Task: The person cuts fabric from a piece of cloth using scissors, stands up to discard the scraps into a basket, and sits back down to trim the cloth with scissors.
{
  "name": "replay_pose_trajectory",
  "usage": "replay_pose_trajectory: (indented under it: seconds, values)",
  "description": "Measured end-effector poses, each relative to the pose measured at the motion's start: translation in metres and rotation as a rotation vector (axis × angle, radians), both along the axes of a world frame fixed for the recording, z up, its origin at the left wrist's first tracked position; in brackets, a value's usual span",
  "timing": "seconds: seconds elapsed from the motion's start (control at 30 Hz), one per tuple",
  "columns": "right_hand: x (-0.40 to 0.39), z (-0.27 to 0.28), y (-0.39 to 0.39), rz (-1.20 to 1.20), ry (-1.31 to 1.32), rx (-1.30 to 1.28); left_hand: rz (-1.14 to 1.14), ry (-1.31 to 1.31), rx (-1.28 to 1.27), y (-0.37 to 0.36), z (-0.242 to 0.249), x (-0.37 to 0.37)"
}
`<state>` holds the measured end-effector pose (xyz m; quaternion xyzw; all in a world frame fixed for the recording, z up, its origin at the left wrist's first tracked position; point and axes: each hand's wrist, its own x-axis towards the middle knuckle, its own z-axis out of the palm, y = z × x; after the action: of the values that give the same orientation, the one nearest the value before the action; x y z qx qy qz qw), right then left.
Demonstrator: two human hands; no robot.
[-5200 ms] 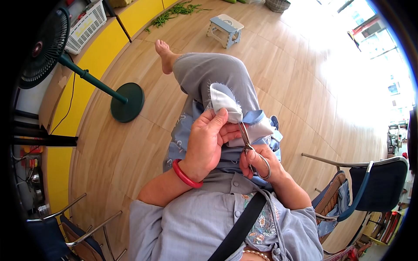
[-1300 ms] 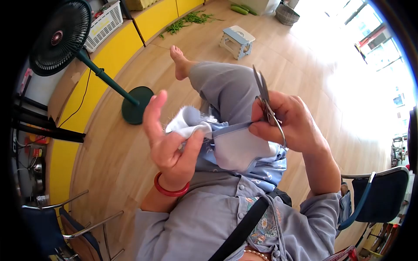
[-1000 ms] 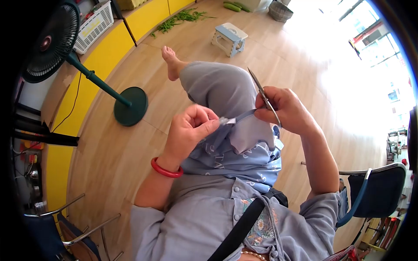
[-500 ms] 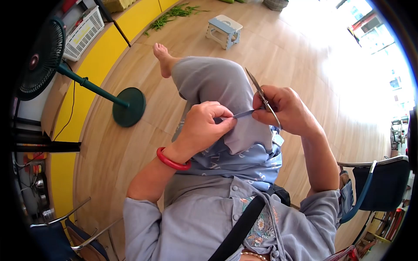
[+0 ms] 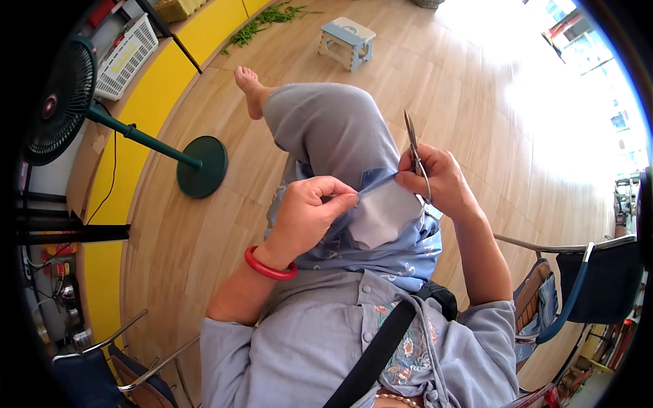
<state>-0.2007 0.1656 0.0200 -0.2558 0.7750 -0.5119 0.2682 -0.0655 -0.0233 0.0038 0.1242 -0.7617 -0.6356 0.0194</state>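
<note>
Between my two hands a piece of blue-grey fabric (image 5: pixel 389 214) is stretched above my lap, its pale side showing. My left hand (image 5: pixel 314 207), with a red bangle (image 5: pixel 271 264) on the wrist, pinches the fabric's left edge between thumb and fingertips. My right hand (image 5: pixel 435 182) pinches the edge farther right, and its fingers also hold metal scissors (image 5: pixel 412 139), whose blades point up and away. Under the fabric lies blue cloth with white letters (image 5: pixel 401 262), spread over my lap.
A green standing fan (image 5: pixel 202 167) is at the left beside yellow cabinets (image 5: pixel 146 88). Farther off stand a small folding stool (image 5: pixel 347 42) and green vegetables (image 5: pixel 262 27) on the floor. Chairs (image 5: pixel 598 282) are at the lower right and lower left (image 5: pixel 85 374).
The fabric has turned so that more of its pale face and a blue fold show. My left hand has moved slightly down and left. The scissors now point more upright.
</note>
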Motion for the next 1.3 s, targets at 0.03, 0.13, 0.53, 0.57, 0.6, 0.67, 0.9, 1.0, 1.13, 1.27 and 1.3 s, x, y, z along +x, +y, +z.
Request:
replay_pose_trajectory:
  seconds: [0.03, 0.13, 0.53, 0.57, 0.6, 0.67, 0.9, 1.0, 1.13, 1.27, 1.3]
  values:
    - [0.002, -0.003, 0.001, -0.013, -0.036, 0.038, 0.0, -0.048, 0.072, 0.001, -0.002, 0.002]
    - [0.006, -0.006, 0.003, -0.044, -0.066, 0.105, -0.061, -0.084, 0.205, 0.003, -0.004, 0.005]
    - [0.05, 0.012, 0.043, 0.261, -0.441, -0.269, -0.021, -0.07, 0.294, 0.007, -0.007, 0.01]
    - [0.058, 0.011, 0.042, 0.295, -0.498, -0.196, -0.022, -0.069, 0.296, 0.008, -0.006, 0.01]
    - [0.064, 0.01, 0.039, 0.331, -0.553, -0.123, -0.017, -0.06, 0.278, 0.008, -0.006, 0.011]
    - [0.07, 0.012, 0.033, 0.313, -0.589, -0.065, -0.008, -0.047, 0.26, 0.009, -0.005, 0.012]
    - [0.073, 0.002, 0.03, 0.339, -0.606, -0.035, -0.005, -0.039, 0.216, 0.008, -0.001, 0.014]
    - [0.073, 0.003, 0.028, 0.334, -0.601, -0.002, -0.006, -0.037, 0.207, 0.009, -0.002, 0.014]
    - [0.073, 0.004, 0.027, 0.317, -0.613, 0.0, -0.007, -0.042, 0.199, 0.008, -0.003, 0.014]
    - [0.074, -0.002, 0.028, 0.32, -0.61, 0.002, -0.007, -0.037, 0.211, 0.008, -0.004, 0.013]
    - [0.074, -0.002, 0.029, 0.32, -0.609, 0.001, -0.009, -0.039, 0.202, 0.009, -0.004, 0.013]
